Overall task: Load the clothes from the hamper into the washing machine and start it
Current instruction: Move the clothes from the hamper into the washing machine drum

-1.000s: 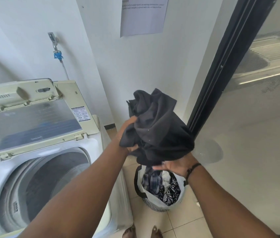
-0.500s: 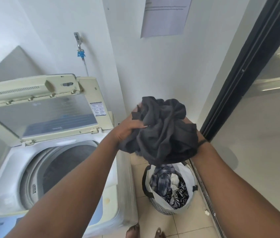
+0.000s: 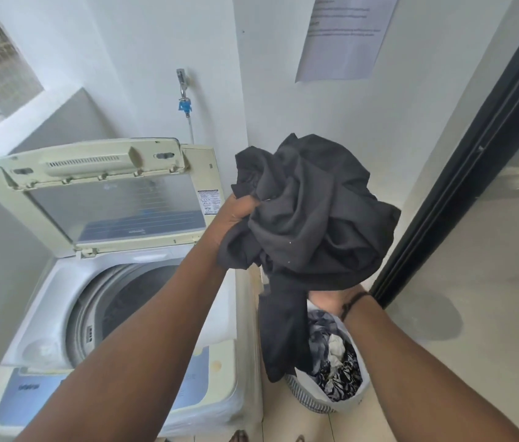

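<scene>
A bunched black garment (image 3: pixel 309 215) is held in the air, to the right of the washing machine (image 3: pixel 60 298) and above the hamper (image 3: pixel 352 405). My left hand (image 3: pixel 234 215) grips its left side with fingers buried in the cloth. My right hand (image 3: pixel 331 301) holds it from below, palm up, mostly hidden by fabric. A loose end of the garment hangs down over the hamper's left rim. The top-loader's lid (image 3: pixel 114 199) stands open and its drum (image 3: pixel 130 301) looks dark inside. The white hamper on the floor holds several patterned clothes (image 3: pixel 334 362).
A tap with a blue fitting (image 3: pixel 185 105) and hose is on the wall behind the machine. A paper notice (image 3: pixel 344 36) hangs on the wall. A dark-framed sliding glass door (image 3: pixel 462 173) runs along the right. The machine's control panel (image 3: pixel 28 400) faces me.
The garment rose and shifted slightly, and a loose end dropped down over the hamper. My right hand moved from behind the bundle to underneath it. The view tilted left toward the machine.
</scene>
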